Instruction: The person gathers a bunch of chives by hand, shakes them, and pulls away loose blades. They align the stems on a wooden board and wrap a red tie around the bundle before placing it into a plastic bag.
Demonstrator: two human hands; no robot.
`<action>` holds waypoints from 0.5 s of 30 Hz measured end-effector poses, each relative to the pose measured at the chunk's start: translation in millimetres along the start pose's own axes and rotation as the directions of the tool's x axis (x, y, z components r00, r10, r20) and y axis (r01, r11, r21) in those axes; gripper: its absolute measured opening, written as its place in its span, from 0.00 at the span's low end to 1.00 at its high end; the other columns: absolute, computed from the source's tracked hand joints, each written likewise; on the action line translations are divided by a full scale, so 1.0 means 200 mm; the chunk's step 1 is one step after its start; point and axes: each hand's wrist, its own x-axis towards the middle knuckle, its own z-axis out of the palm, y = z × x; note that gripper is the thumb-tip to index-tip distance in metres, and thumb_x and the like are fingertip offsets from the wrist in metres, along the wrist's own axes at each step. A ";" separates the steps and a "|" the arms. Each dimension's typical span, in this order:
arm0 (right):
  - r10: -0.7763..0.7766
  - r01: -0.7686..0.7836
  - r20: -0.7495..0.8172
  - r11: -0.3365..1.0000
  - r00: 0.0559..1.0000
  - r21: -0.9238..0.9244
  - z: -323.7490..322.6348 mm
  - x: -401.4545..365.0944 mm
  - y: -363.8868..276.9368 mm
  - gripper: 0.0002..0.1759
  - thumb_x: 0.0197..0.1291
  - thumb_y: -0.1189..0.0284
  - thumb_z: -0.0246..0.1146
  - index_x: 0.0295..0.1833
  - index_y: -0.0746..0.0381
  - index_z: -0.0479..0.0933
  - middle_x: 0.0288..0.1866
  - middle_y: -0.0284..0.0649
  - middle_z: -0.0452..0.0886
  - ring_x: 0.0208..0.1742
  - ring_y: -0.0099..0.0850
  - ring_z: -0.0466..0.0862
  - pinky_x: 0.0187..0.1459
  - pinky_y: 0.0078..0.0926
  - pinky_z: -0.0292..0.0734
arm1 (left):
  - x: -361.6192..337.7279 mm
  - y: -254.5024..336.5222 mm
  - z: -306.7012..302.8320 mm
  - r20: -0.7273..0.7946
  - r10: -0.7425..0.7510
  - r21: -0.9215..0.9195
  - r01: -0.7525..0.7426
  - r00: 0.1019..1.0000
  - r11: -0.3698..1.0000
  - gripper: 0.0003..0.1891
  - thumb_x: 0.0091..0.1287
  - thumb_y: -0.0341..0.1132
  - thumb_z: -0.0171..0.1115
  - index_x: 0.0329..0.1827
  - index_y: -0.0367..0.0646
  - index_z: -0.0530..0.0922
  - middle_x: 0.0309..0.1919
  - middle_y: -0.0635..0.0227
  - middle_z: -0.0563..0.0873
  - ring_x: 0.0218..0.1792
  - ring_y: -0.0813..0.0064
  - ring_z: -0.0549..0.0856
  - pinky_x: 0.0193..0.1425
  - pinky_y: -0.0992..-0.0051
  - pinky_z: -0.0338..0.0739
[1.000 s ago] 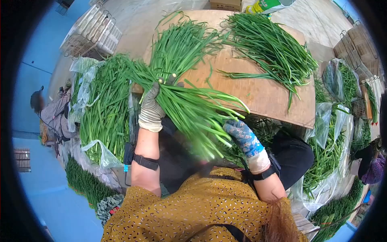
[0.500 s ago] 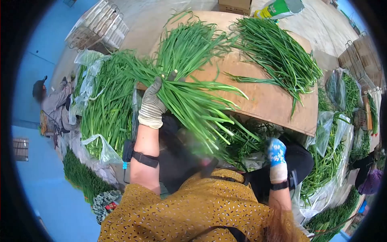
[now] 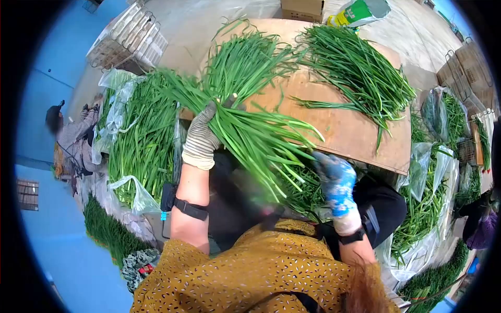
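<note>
My left hand (image 3: 202,130), in a striped glove, is closed around a bunch of garlic chives (image 3: 255,136). Their leaves fan out to the upper left and the pale stem ends point to the lower right. My right hand (image 3: 336,187), in a blue-and-white patterned glove with dark fingertips, is beside those stem ends. Its fingers reach toward them, slightly smeared, and it seems to hold nothing. Behind the bunch, a pile of chives (image 3: 245,60) lies on the wooden board (image 3: 334,138). A darker pile (image 3: 360,73) lies at the board's right.
Plastic-lined heaps of greens stand at left (image 3: 141,141) and right (image 3: 425,208). Stacked crates (image 3: 130,39) are at the back left, with a cardboard box (image 3: 302,10) and green-white bag (image 3: 360,13) behind the board. Another person (image 3: 75,133) sits at far left.
My right hand has moved up and left from beside my knee to the stem ends. My left hand still grips the chives, shifted slightly right.
</note>
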 end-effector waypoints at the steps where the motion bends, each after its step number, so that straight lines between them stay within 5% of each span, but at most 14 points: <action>1: 0.077 -0.079 -0.025 0.994 0.997 -0.080 -0.02 -0.14 0.17 0.12 0.50 0.74 0.66 0.42 0.53 0.84 0.29 0.42 0.81 0.32 0.42 0.82 0.32 0.37 0.76 | 0.00 0.01 -0.01 0.029 -0.036 -0.043 0.037 0.999 0.998 0.24 0.65 0.41 0.63 0.60 0.38 0.71 0.61 0.54 0.74 0.63 0.49 0.72 0.65 0.45 0.68; 3: 0.484 -0.250 0.361 0.809 0.797 -0.532 -0.05 -0.41 0.56 0.16 0.49 0.68 0.69 0.47 0.53 0.83 0.35 0.43 0.83 0.37 0.42 0.83 0.37 0.37 0.78 | -0.01 0.02 -0.04 -0.018 0.077 0.070 -0.075 0.997 0.995 0.24 0.65 0.42 0.63 0.59 0.36 0.72 0.60 0.55 0.76 0.62 0.50 0.72 0.66 0.45 0.68; 5: 0.642 -0.160 0.493 0.689 0.586 -0.707 -0.11 -0.52 0.69 0.23 0.47 0.63 0.70 0.52 0.53 0.81 0.40 0.45 0.84 0.41 0.44 0.83 0.43 0.38 0.79 | -0.01 0.01 -0.06 -0.053 0.080 0.030 -0.078 0.995 0.996 0.25 0.64 0.42 0.64 0.59 0.36 0.72 0.60 0.55 0.76 0.62 0.50 0.73 0.65 0.45 0.68; 6: 0.458 -0.299 0.332 0.851 0.824 -0.432 -0.14 -0.47 0.58 0.27 0.48 0.66 0.70 0.58 0.55 0.77 0.48 0.47 0.83 0.48 0.43 0.83 0.50 0.37 0.78 | 0.00 0.01 -0.06 -0.067 0.087 0.035 -0.085 0.994 0.996 0.25 0.64 0.42 0.65 0.59 0.37 0.72 0.59 0.54 0.76 0.62 0.49 0.72 0.65 0.45 0.68; 7: 0.412 -0.375 0.251 0.909 0.876 -0.185 -0.13 -0.38 0.48 0.30 0.52 0.69 0.69 0.62 0.60 0.73 0.56 0.47 0.80 0.56 0.37 0.81 0.57 0.33 0.75 | 0.00 -0.01 -0.06 -0.057 0.050 0.029 -0.049 0.997 0.998 0.24 0.64 0.42 0.65 0.59 0.38 0.73 0.59 0.54 0.76 0.62 0.49 0.72 0.65 0.44 0.68; 8: 0.448 -0.522 0.293 0.812 0.845 0.262 -0.09 -0.28 0.41 0.30 0.57 0.71 0.66 0.65 0.66 0.68 0.61 0.45 0.77 0.59 0.33 0.78 0.60 0.28 0.71 | 0.01 -0.01 -0.05 -0.044 0.014 0.027 -0.013 0.999 1.000 0.24 0.63 0.41 0.65 0.58 0.39 0.73 0.59 0.54 0.76 0.62 0.49 0.73 0.65 0.44 0.68; 9: 0.476 -0.602 0.382 0.500 0.792 0.623 -0.08 -0.14 0.28 0.29 0.61 0.70 0.64 0.66 0.67 0.67 0.59 0.46 0.78 0.60 0.31 0.76 0.60 0.27 0.70 | 0.02 -0.02 -0.04 -0.027 -0.018 0.027 0.018 0.999 0.999 0.23 0.63 0.41 0.65 0.58 0.40 0.73 0.58 0.54 0.76 0.62 0.48 0.73 0.65 0.44 0.69; 10: 0.487 -0.593 0.435 0.233 0.757 0.771 -0.05 -0.06 0.21 0.29 0.61 0.72 0.63 0.66 0.68 0.66 0.56 0.45 0.78 0.58 0.31 0.77 0.60 0.26 0.71 | 0.02 -0.03 -0.02 -0.025 0.003 0.052 -0.002 1.000 0.999 0.23 0.63 0.41 0.65 0.58 0.40 0.73 0.58 0.54 0.76 0.61 0.48 0.73 0.64 0.44 0.69; 14: 0.566 -0.589 0.416 0.158 0.712 0.793 0.09 0.08 0.09 0.10 0.60 0.73 0.64 0.44 0.67 0.79 0.33 0.33 0.82 0.32 0.21 0.79 0.39 0.17 0.73 | 0.01 -0.06 0.03 -0.013 0.066 0.128 -0.063 0.998 0.990 0.23 0.64 0.41 0.64 0.59 0.39 0.72 0.57 0.53 0.77 0.61 0.48 0.74 0.64 0.45 0.70; 15: 0.584 -0.617 0.419 0.184 0.695 0.765 0.07 0.08 0.06 0.09 0.60 0.73 0.64 0.43 0.67 0.80 0.33 0.32 0.82 0.31 0.20 0.78 0.38 0.17 0.73 | 0.00 -0.05 0.03 -0.009 0.071 0.136 -0.069 0.997 0.988 0.23 0.64 0.41 0.64 0.59 0.38 0.72 0.57 0.53 0.77 0.61 0.48 0.74 0.64 0.45 0.70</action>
